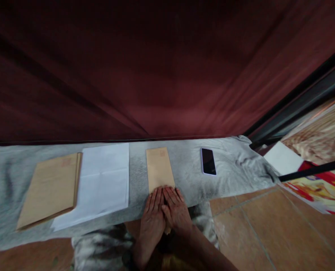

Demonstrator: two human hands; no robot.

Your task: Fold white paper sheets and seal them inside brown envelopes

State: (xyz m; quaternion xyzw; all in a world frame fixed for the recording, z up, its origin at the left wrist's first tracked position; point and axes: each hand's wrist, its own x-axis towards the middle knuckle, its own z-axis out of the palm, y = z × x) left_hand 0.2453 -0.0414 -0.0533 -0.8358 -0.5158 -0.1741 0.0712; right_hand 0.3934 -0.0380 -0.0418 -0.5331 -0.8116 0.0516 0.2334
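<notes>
A narrow brown envelope (pixel 158 167) lies lengthwise on a grey cloth (pixel 184 158). Both my hands press flat on its near end, side by side. My left hand (pixel 152 216) has its fingers stretched out on the envelope. My right hand (pixel 176 209) lies next to it, fingers also flat, slightly overlapping the left. Neither hand grips anything. The envelope's near end is hidden under the hands.
A stack of white paper sheets (pixel 103 180) lies left of the envelope, and a stack of brown envelopes (pixel 50 188) further left. A dark phone (pixel 208 161) rests to the right. Red curtain (pixel 156 67) behind; tiled floor (pixel 269 233) and printed posters (pixel 319 188) at right.
</notes>
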